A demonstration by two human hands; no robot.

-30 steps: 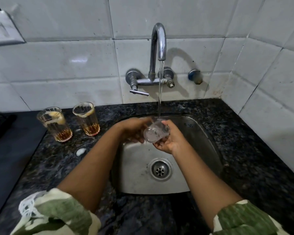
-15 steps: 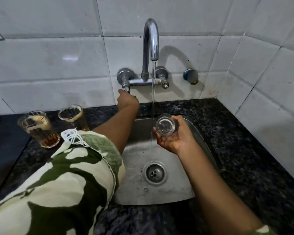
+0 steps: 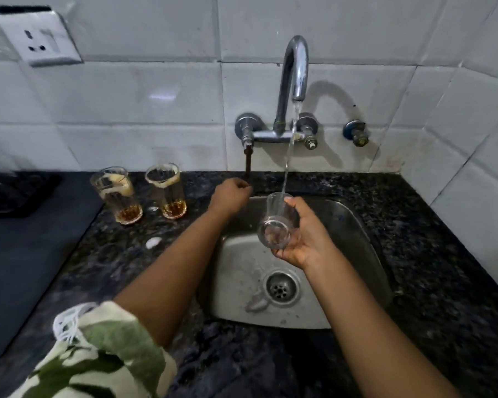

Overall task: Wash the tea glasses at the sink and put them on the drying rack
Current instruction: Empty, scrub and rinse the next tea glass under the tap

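Observation:
My right hand [image 3: 308, 239] holds a clear, rinsed tea glass [image 3: 276, 225] tilted over the steel sink [image 3: 356, 225], its base turned towards me. A thin stream from the tap [image 3: 295, 67] falls at the glass's far rim. My left hand [image 3: 230, 193] is closed around the lower end of the tap lever [image 3: 247, 165], which hangs straight down. Two used glasses stand on the counter left of the sink, one at the left [image 3: 117, 193] and one beside it [image 3: 167, 193]; both have brown tea dregs and foam marks.
The sink drain [image 3: 280, 287] lies below the held glass. Dark granite counter [image 3: 428, 254] surrounds the sink. A dark mat [image 3: 26, 239] covers the left side. A small white scrap [image 3: 153, 242] lies near the glasses. A wall socket [image 3: 38, 38] and a valve [image 3: 355, 133] sit on the tiles.
My left hand left the glass, reached to the tap lever and swung it from sideways to pointing down. My right hand kept the glass and tilted it; the stream looks thinner.

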